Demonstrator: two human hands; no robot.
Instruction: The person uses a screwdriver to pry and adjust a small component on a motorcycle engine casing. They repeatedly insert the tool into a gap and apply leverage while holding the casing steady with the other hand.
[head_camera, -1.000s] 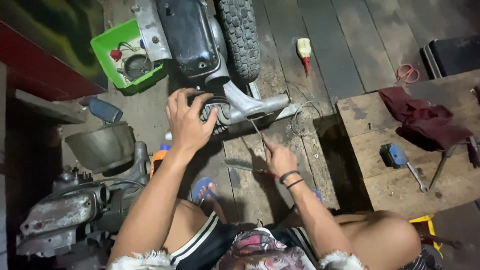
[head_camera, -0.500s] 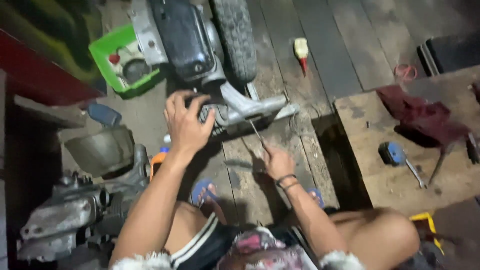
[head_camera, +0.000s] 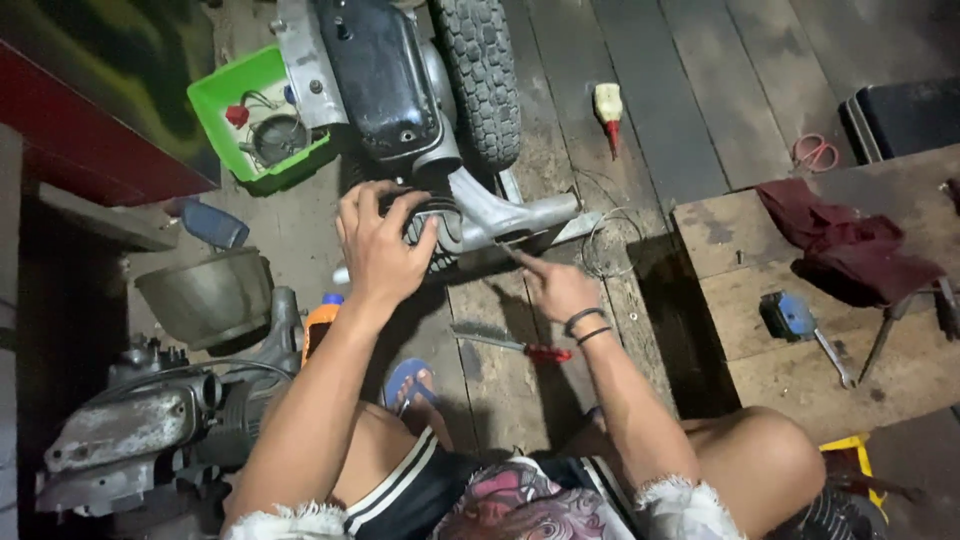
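Fingers of the left hand (head_camera: 378, 245) were curled over a ribbed black rubber sleeve (head_camera: 425, 228) on the grey metal frame part (head_camera: 510, 215) of a stripped-down scooter, the thumb spread to one side and the palm pressing down. Fingers of the right hand (head_camera: 552, 285) were pinched together on a thin metal wire (head_camera: 500, 245), whose tip reached the grey part just beside the sleeve; two dark bands sat on that wrist.

Nearest the person, bare knees and patterned shorts filled the bottom edge, with a blue sandal (head_camera: 408, 378) between them on the worn wooden plank floor (head_camera: 640, 120). A red-handled flat tool (head_camera: 512, 345) lay on the planks below the right hand. An orange bottle with a blue cap (head_camera: 320, 322) stood near the left forearm, beside a grimy grey engine block (head_camera: 130, 440) and a dull metal bowl (head_camera: 205, 295).

On the right, a low wooden bench (head_camera: 880, 370) carried a blue-headed tool (head_camera: 795, 318) and a dark red rag (head_camera: 850, 240).

Farther off, the scooter's black body panel (head_camera: 375, 75) and knobbly tyre (head_camera: 482, 70) lay on the floor, with a green plastic tray of small parts (head_camera: 225, 95) to their left, a cream bottle with a red nozzle (head_camera: 608, 112) to their right and red-handled scissors (head_camera: 815, 152) beyond.
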